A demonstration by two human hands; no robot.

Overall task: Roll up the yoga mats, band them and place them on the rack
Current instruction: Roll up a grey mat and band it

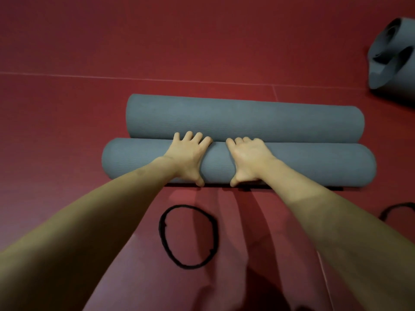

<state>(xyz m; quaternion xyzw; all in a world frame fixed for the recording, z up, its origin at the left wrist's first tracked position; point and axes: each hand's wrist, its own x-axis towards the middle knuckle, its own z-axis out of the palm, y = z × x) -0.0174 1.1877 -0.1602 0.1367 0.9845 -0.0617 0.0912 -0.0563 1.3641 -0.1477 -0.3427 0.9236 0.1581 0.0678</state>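
Two rolled grey-blue yoga mats lie side by side across the red floor. The near roll [303, 164] is under both my hands, and the far roll [247, 117] touches it behind. My left hand [188, 153] lies over the top of the near roll, fingers reaching into the crease between the rolls, thumb down its front. My right hand [249, 158] grips the same roll a little to the right, in the same way. A black elastic band [164, 239] lies as a loop on the floor in front of the roll, between my forearms.
A loosely rolled grey mat [395, 57] lies at the far right edge. A second black band [395, 209] shows partly at the right, beside my right forearm. Red floor [89, 52] with thin seam lines stretches all around.
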